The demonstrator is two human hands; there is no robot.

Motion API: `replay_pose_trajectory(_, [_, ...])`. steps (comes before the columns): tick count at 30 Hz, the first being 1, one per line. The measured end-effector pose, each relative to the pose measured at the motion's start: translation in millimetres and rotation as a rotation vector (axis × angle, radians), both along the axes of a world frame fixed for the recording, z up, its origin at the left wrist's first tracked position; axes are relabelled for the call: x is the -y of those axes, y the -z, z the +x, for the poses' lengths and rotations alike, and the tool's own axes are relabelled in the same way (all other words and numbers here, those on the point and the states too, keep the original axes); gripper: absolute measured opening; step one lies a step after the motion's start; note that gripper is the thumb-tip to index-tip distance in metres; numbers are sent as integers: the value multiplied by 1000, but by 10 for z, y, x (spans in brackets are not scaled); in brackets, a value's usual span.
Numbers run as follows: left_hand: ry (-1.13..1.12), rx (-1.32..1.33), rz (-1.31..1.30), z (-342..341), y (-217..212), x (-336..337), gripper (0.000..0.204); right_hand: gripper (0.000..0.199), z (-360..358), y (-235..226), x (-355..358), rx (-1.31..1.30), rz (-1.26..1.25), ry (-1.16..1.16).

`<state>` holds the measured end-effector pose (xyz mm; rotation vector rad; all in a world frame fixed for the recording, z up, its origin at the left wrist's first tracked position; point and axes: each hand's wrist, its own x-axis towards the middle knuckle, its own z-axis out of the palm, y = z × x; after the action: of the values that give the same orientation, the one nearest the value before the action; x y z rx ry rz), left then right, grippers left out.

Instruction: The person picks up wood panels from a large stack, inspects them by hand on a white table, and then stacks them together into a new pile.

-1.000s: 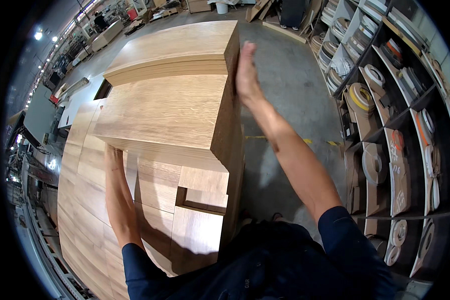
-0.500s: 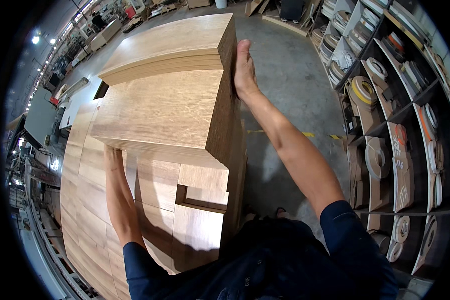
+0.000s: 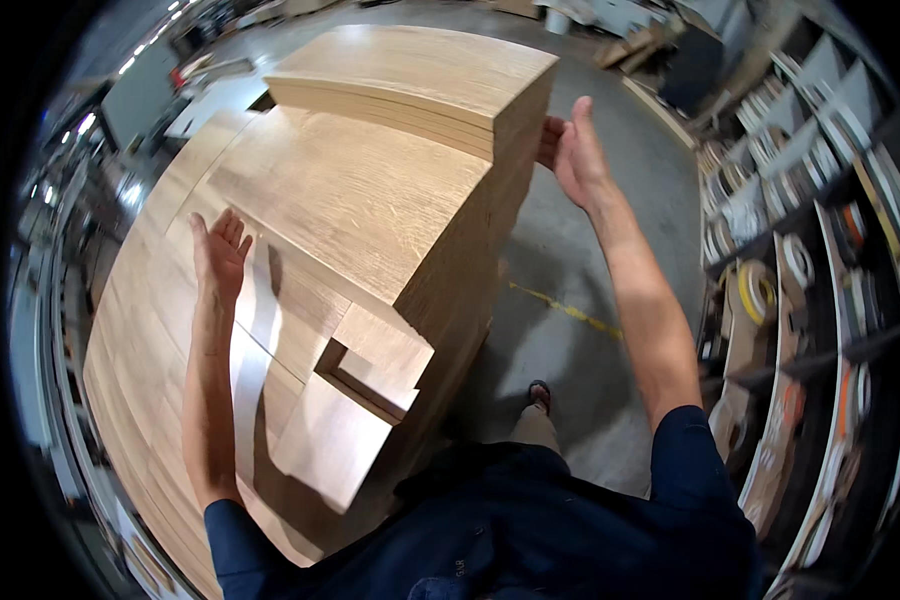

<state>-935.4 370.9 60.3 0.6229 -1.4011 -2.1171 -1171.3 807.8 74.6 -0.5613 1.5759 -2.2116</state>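
Note:
A stack of light wood-grain panels [image 3: 360,185] lies in front of me, with a higher stack of similar boards [image 3: 420,70] at its far side. My left hand [image 3: 220,255] is off the wood, over the flat panels just left of the near stack's edge. Its fingers are stretched out and it holds nothing. Beside the right end of the stacks, my right hand [image 3: 577,155] is open, thumb up and palm toward the boards. Whether its fingertips still touch the wood I cannot tell. Nearer me sits a smaller panel piece [image 3: 355,430] with a rectangular recess [image 3: 355,380].
More wood-grain panels [image 3: 160,310] spread out underneath and to the left. Shelves [image 3: 780,370] with rolls of edge banding [image 3: 757,290] line the right. Grey floor with a yellow line [image 3: 575,313] runs between. A white-topped table [image 3: 215,105] stands at the far left.
My left hand has come out from under the near stack's edge and opened. My right hand has drawn off the boards' end. The view has turned, and a foot shows on the floor.

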Motion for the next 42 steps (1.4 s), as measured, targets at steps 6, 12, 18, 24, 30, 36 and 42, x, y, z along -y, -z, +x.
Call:
replay_pose_trajectory(6, [-56, -1, -170, 462, 57, -962, 96, 83, -229, -244, 534, 216, -15, -199])
replay_pose_trajectory(12, [-355, 16, -172, 381, -282, -2532, 93, 93, -433, 141, 702, -212, 67, -504])
replay_pose_trajectory(18, [-485, -158, -94, 276, 112, -2634, 89, 93, -534, 189, 716, -236, 67, -592])
replay_pose_trajectory(24, [-527, -108, -65, 205, -74, -2765, 92, 94, -602, 210, 747, -241, 59, -630])
replay_pose_trajectory(30, [-522, -70, -303, 215, -107, -2810, 92, 94, -622, 244, 740, -239, 58, -641])
replay_pose_trajectory(36, [-618, -73, -469, 217, 104, -2659, 85, 94, -629, 255, 706, -234, 52, -632])
replay_pose_trajectory(42, [-525, -69, -318, 312, 190, -2671, 93, 95, -605, 309, 649, -209, 44, -611])
